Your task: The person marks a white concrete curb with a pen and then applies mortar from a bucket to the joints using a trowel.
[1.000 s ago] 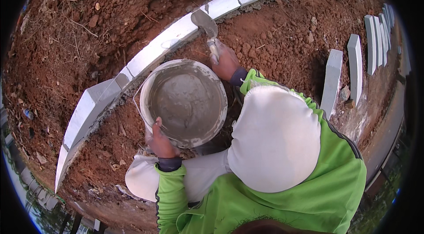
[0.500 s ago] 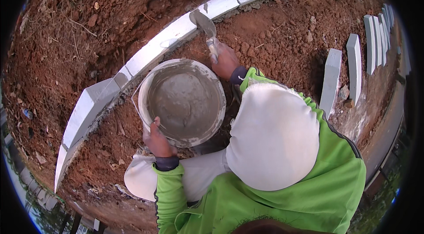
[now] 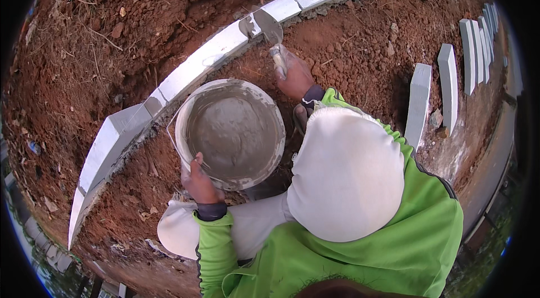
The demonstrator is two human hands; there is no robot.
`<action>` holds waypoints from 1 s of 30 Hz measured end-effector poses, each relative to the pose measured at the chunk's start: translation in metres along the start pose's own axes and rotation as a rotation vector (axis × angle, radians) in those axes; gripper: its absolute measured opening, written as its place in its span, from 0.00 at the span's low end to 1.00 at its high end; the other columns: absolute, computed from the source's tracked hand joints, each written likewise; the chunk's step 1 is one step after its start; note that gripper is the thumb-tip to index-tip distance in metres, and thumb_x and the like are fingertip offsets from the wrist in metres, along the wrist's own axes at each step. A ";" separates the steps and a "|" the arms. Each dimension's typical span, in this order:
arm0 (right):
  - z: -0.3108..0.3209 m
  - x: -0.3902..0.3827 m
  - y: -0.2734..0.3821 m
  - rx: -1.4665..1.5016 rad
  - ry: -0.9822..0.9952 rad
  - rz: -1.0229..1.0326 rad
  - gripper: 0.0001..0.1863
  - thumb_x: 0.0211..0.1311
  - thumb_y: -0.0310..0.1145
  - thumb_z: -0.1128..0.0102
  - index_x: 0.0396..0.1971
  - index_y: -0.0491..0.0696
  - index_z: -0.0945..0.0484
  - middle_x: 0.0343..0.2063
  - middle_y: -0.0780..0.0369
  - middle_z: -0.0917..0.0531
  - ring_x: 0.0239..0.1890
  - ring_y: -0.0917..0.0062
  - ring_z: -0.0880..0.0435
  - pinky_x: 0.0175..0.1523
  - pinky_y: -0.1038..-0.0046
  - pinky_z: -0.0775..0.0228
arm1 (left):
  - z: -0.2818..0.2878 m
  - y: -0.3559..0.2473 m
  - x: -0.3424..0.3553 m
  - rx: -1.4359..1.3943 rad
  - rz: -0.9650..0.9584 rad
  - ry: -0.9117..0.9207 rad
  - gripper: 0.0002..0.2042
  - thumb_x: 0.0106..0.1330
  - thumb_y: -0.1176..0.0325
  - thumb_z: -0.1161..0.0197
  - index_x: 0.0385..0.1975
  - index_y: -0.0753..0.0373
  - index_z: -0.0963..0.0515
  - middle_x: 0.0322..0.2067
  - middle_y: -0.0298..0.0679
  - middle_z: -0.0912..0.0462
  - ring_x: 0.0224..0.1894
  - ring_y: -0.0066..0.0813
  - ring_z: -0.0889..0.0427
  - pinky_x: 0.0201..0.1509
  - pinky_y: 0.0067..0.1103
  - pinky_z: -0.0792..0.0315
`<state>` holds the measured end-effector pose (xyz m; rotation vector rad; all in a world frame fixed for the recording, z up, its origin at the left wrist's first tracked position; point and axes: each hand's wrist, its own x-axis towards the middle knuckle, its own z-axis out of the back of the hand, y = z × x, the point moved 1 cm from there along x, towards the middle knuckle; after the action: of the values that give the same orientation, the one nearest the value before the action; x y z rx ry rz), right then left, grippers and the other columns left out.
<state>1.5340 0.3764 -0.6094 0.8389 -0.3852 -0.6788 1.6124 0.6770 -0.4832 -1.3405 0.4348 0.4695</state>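
On my feed, my left grip [image 3: 203, 181] clasps the bucket [image 3: 180, 133] at its lower-left rim, thumb up, presumably to steady it. The bucket sits at the centre of the frame, partly filled with grey mortar [image 3: 225, 126], its surface below the rim. My right grip [image 3: 295, 77] is closed around the handle of the trowel [image 3: 270, 26], upper centre, its blade over the row of pale blocks [image 3: 211, 53] beside a grey smear [image 3: 246, 27], probably to work there; I can't tell whether it touches.
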 end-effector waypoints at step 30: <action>-0.004 0.002 -0.009 -0.048 0.102 -0.006 0.27 0.57 0.28 0.46 0.57 0.31 0.30 0.34 0.42 0.19 0.39 0.45 0.19 0.46 0.52 0.26 | -0.005 -0.004 -0.004 -0.019 -0.043 0.047 0.12 0.66 0.72 0.40 0.46 0.71 0.21 0.40 0.38 0.17 0.39 0.26 0.21 0.47 0.24 0.25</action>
<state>1.5341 0.3733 -0.6186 0.8256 -0.2739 -0.6459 1.6113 0.6713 -0.4781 -1.3792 0.4402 0.4085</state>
